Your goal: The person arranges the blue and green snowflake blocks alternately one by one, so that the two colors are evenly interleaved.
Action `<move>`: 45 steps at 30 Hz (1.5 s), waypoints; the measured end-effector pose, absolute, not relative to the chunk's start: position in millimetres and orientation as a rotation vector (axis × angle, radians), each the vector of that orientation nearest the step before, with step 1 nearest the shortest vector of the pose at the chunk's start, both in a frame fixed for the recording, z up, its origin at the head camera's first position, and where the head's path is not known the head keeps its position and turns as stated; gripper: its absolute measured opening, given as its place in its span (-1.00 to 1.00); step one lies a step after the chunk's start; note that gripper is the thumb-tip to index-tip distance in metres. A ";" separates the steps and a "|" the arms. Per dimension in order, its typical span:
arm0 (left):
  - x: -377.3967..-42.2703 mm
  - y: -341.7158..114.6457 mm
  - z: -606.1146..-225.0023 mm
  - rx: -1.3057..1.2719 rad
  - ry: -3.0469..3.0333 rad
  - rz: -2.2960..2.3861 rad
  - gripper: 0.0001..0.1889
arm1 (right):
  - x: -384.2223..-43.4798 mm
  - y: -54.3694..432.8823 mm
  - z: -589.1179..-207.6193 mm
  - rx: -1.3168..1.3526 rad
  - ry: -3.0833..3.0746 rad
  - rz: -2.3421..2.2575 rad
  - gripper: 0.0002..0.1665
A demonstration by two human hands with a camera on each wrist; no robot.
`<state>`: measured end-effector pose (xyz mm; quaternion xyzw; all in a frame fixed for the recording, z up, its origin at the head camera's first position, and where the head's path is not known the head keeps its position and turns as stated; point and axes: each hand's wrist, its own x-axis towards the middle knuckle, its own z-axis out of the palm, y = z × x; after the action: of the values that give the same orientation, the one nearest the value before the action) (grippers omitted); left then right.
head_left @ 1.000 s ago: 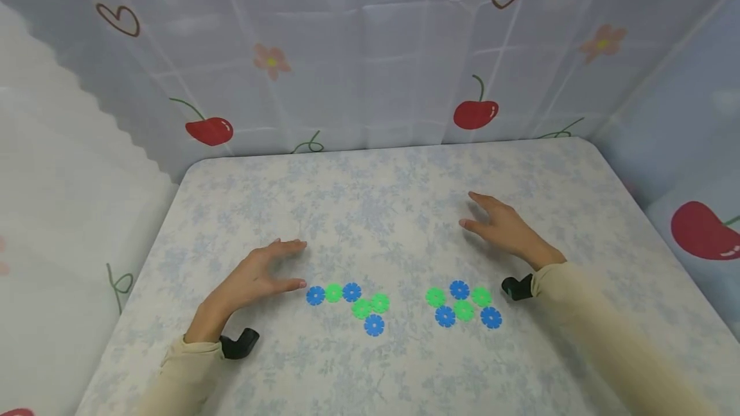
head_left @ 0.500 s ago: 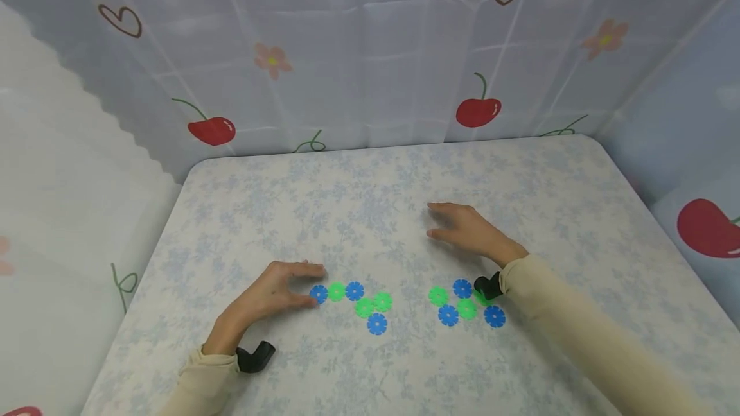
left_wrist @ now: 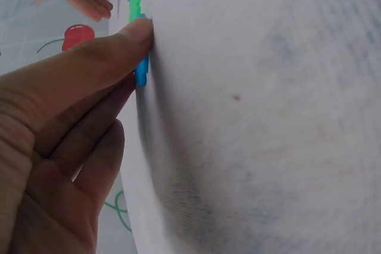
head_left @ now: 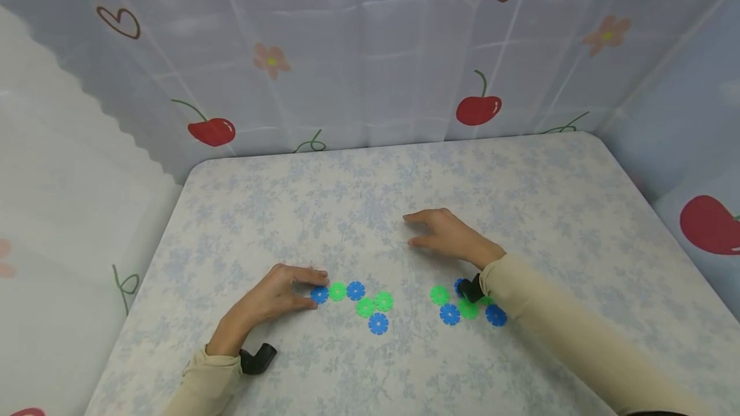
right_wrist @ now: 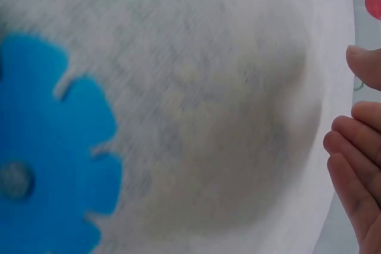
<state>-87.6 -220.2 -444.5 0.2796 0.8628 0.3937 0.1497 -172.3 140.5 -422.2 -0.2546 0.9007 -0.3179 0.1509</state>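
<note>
My left hand (head_left: pixel 274 295) pinches a blue interlocking disc (head_left: pixel 320 294) between thumb and fingers; the left wrist view shows the thumb (left_wrist: pixel 140 31) on the near side of the disc's edge. This notched disc lies at the left end of a loose group with a green disc (head_left: pixel 338 291), another blue disc (head_left: pixel 356 291), two touching green discs (head_left: pixel 374 304) and a lower blue disc (head_left: pixel 378 323). Over the tablecloth, beyond the second group, hovers my right hand (head_left: pixel 445 235), fingers extended, holding nothing. Below its wrist are more discs, including a blue one (right_wrist: pixel 53 147).
The second group has a green disc (head_left: pixel 439 295) at its left and a blue disc (head_left: pixel 496 315) at its right. A black wrist camera (head_left: pixel 472 289) hides part of it. A patterned cloth covers the table (head_left: pixel 324 204); printed curtains (head_left: pixel 370 69) stand behind and beside it.
My left hand has moved right and slightly down onto the blue disc at the end of its group. My right hand has travelled left and somewhat nearer, its wrist now covering several discs.
</note>
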 end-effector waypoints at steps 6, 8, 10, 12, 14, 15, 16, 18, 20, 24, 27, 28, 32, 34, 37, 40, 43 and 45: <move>-86.9 -222.2 -446.8 0.846 2.502 1.089 -0.63 | -165.9 123.4 -419.4 -0.778 2.540 -0.906 -0.40; -87.0 -222.0 -446.5 0.862 2.511 1.075 -0.63 | -163.6 117.5 -419.1 -0.794 2.526 -0.905 -0.40; -87.4 -221.2 -446.0 0.883 2.516 1.066 -0.63 | -161.4 111.7 -419.5 -0.806 2.514 -0.899 -0.40; -88.1 -220.2 -445.4 0.904 2.520 1.060 -0.63 | -158.7 106.1 -420.0 -0.811 2.498 -0.895 -0.39; -88.7 -219.4 -445.3 0.916 2.529 1.049 -0.63 | -155.7 100.2 -420.3 -0.816 2.482 -0.889 -0.38; -89.0 -219.1 -445.4 0.919 2.535 1.043 -0.64 | -153.9 97.1 -420.2 -0.827 2.474 -0.887 -0.37; -89.7 -218.4 -445.3 0.920 2.540 1.040 -0.64 | -152.0 94.3 -419.6 -0.833 2.466 -0.886 -0.37; -90.8 -217.3 -445.2 0.921 2.546 1.037 -0.65 | -148.2 88.1 -418.4 -0.848 2.450 -0.880 -0.37; -92.0 -216.6 -445.0 0.921 2.552 1.033 -0.66 | -144.2 81.1 -417.5 -0.882 2.436 -0.869 -0.38; -95.8 -217.4 -443.0 0.898 2.560 1.040 -0.65 | -135.7 67.8 -419.1 -0.967 2.407 -0.846 -0.42; -102.6 -219.6 -439.7 0.846 2.576 1.067 -0.64 | -128.6 60.0 -420.9 -1.026 2.382 -0.836 -0.45; -105.9 -220.5 -438.5 0.819 2.576 1.087 -0.63 | -126.3 57.9 -420.9 -1.041 2.374 -0.832 -0.47; -123.5 -222.4 -434.0 0.772 2.573 1.143 -0.63 | -118.4 51.2 -421.8 -1.095 2.362 -0.802 -0.50; -133.8 -221.6 -433.5 0.778 2.566 1.161 -0.63 | -115.4 48.4 -422.2 -1.125 2.363 -0.785 -0.53; -148.5 -217.3 -433.3 0.802 2.565 1.163 -0.64 | -111.3 43.9 -424.7 -1.162 2.375 -0.766 -0.57; -161.6 -210.2 -433.4 0.801 2.559 1.178 -0.64 | -107.0 38.9 -426.0 -1.181 2.390 -0.758 -0.60; -173.7 -203.1 -434.2 0.786 2.555 1.192 -0.65 | -103.1 33.3 -426.5 -1.199 2.423 -0.735 -0.62; -180.9 -198.8 -434.9 0.766 2.555 1.188 -0.65 | -100.7 29.7 -427.0 -1.214 2.458 -0.699 -0.64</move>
<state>-180.9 -198.8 -434.9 0.2606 0.8696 0.4045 0.1105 -100.7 29.7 -427.0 -0.4239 0.8583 -0.2441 0.1553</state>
